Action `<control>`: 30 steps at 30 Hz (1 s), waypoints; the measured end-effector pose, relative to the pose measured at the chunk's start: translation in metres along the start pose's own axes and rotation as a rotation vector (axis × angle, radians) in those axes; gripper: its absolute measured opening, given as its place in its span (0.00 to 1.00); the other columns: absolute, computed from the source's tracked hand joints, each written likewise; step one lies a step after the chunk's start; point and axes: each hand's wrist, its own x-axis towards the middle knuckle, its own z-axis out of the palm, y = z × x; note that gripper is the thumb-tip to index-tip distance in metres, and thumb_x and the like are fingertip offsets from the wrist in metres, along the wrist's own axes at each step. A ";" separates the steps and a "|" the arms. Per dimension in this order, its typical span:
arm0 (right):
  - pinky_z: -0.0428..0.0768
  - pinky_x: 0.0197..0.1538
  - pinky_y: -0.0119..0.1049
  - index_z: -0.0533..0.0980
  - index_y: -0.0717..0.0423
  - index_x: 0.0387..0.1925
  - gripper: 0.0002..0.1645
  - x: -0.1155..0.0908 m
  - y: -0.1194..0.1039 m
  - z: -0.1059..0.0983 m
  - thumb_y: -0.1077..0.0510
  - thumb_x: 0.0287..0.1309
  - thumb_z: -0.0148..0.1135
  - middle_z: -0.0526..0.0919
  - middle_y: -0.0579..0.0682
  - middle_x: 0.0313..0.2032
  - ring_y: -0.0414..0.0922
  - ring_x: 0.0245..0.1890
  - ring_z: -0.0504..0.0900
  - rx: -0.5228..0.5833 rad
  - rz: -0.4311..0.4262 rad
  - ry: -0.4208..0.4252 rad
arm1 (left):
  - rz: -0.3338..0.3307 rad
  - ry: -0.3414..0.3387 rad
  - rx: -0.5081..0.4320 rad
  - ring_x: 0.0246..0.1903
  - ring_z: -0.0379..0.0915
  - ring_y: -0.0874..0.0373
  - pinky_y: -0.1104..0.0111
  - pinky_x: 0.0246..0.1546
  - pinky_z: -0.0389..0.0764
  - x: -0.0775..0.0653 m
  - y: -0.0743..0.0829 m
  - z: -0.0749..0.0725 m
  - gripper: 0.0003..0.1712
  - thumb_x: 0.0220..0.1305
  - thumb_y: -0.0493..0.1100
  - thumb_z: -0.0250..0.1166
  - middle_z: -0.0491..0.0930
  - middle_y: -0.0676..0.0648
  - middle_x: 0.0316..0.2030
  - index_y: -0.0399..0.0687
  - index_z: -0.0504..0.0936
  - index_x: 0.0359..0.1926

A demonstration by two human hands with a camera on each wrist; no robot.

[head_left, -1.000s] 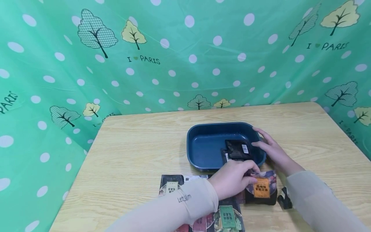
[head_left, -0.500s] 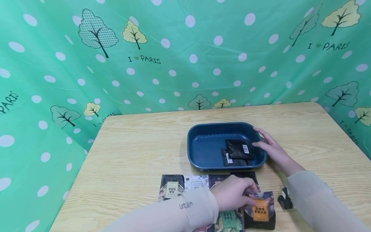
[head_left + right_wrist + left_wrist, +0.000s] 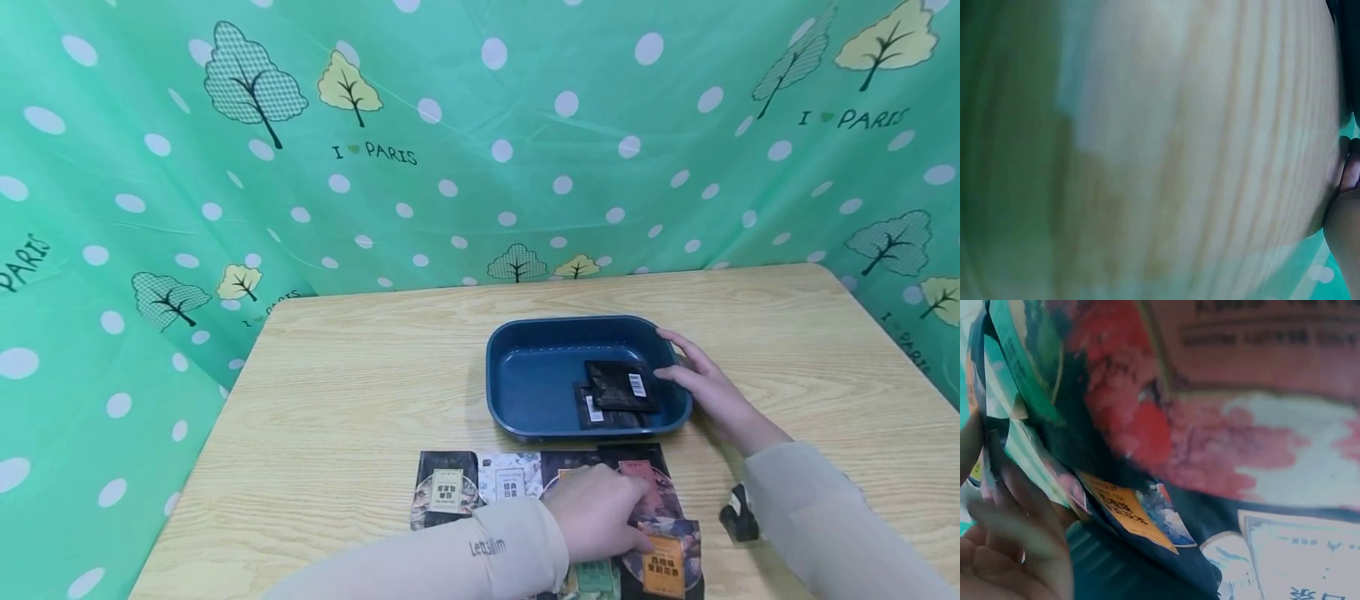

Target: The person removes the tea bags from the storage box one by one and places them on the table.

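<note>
The left hand (image 3: 600, 512) pinches the left edge of an orange-labelled tea sachet (image 3: 663, 562), low over the front of the table. Its fingers (image 3: 1029, 525) and the packet edge between them appear at the left of the left wrist view. Just above that sachet lies a red-labelled tea sachet (image 3: 648, 479), partly under the fingertips. The right hand (image 3: 712, 396) grips the right rim of a dark blue rectangular basin (image 3: 517, 329). Two black sachets (image 3: 618, 387) with white barcode stickers lie overlapping inside the basin, at its right end.
Beside the left hand are more tea sachets in rows: a pale-labelled one (image 3: 446, 490), a white one (image 3: 510, 477) and a green-labelled one (image 3: 596, 577), partly covered by the sleeve. A small black-and-white object (image 3: 738, 514) sits by the right sleeve. Green curtain (image 3: 420, 208) hangs behind the table.
The left hand has brought the orange-labelled sachet down toward the front, away from the basin, uncovering the red-labelled sachet and the black sachets' lower part. The right hand keeps its place.
</note>
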 end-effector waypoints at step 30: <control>0.46 0.72 0.67 0.43 0.32 0.78 0.45 0.001 0.001 -0.001 0.51 0.70 0.55 0.43 0.65 0.77 0.67 0.75 0.47 -0.002 -0.002 0.008 | -0.040 0.086 0.320 0.29 0.68 0.64 0.69 0.25 0.69 0.003 -0.002 0.010 0.22 0.49 0.70 0.71 0.75 0.63 0.22 0.65 0.76 0.20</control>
